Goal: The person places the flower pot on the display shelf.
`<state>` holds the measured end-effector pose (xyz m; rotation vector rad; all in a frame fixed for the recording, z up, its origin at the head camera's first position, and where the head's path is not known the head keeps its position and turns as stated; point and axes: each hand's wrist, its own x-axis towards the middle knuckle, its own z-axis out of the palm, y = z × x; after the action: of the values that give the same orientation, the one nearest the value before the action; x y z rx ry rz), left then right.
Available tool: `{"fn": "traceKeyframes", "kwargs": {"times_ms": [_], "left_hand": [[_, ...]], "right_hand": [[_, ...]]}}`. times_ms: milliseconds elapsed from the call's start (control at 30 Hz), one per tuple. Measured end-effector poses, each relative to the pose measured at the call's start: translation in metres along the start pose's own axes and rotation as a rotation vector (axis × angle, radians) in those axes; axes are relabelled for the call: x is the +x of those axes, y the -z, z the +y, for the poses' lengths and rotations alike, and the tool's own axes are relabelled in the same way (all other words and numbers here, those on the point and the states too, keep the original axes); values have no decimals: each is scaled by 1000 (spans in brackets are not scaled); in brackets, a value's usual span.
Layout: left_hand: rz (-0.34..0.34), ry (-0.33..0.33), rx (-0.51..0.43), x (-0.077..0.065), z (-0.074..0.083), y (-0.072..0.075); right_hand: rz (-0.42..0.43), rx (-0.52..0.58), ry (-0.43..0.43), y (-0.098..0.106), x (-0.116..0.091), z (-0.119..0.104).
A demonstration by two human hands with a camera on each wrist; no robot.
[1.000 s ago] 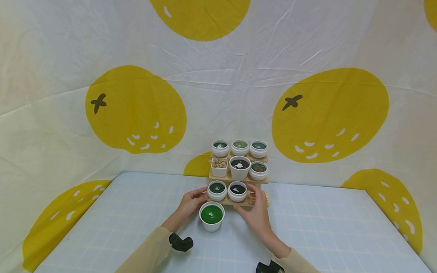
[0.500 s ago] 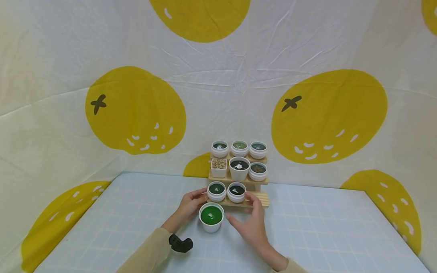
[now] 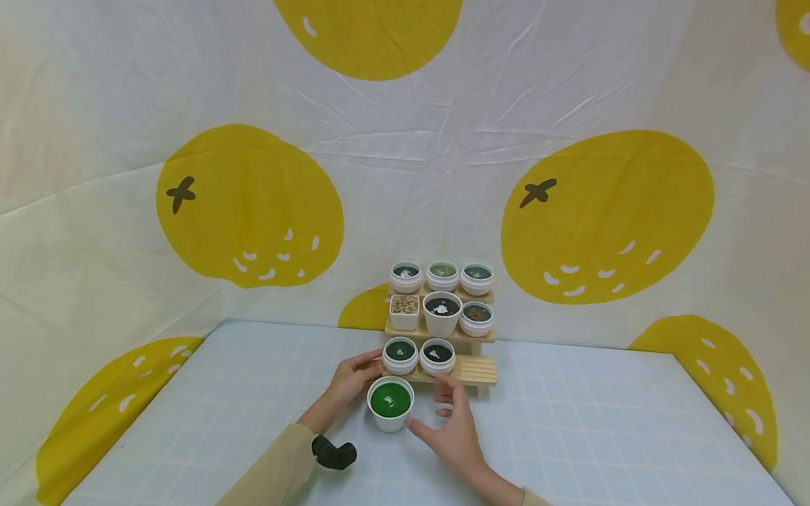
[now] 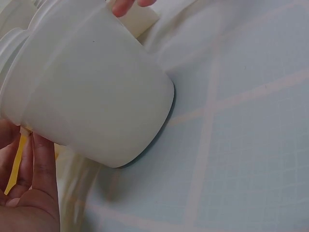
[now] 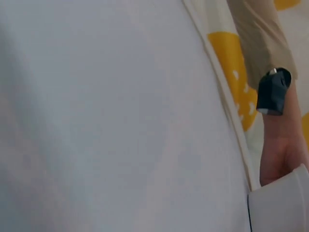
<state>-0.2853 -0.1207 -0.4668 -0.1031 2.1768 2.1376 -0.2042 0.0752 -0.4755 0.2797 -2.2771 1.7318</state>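
A white cup [image 3: 389, 416] of bright green contents stands on the table in front of a stepped wooden stand [image 3: 476, 370]. My left hand [image 3: 348, 385] reaches behind and left of this cup, its fingertips right at the left end of the lowest step and the white jar [image 3: 400, 363] there. In the left wrist view the cup [image 4: 101, 87] hides part of the stand and jars behind it. My right hand [image 3: 454, 432] is at the cup's right side, fingers spread and bent, thumb tip at the cup's wall. A second white jar [image 3: 437, 366] with dark contents sits just beyond its fingers.
On the upper steps stand several white jars, a square pot [image 3: 404, 320] of speckled bits and a taller cup [image 3: 441, 325] with dark contents. Behind them hangs a cloth [image 3: 420, 209] with yellow fruit prints. The table [image 3: 573, 423] has a pale blue checked cover.
My right hand has drawn away from the right end of the lowest step, toward me and left, to the green-filled cup. The left hand and the cup have stayed in place.
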Motion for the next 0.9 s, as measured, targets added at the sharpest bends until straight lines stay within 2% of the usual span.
{"fn": "traceKeyframes", "kwargs": {"times_ms": [133, 200, 300, 367, 500, 900], "left_hand": [[-10, -6, 4, 0, 0, 1], [-19, -11, 6, -6, 7, 1], [-24, -13, 7, -9, 10, 0], [-23, -16, 8, -9, 10, 0], [-4, -24, 8, -1, 0, 0], [5, -32, 1, -1, 0, 0]], "right_hand": [[-33, 32, -30, -4, -1, 0], [-46, 59, -42, -6, -1, -2], [-65, 86, -62, -8, -1, -4], [-79, 96, -77, -9, 0, -5], [-102, 115, -107, -12, 3, -6], [-167, 147, -101, -23, 6, -8]]}}
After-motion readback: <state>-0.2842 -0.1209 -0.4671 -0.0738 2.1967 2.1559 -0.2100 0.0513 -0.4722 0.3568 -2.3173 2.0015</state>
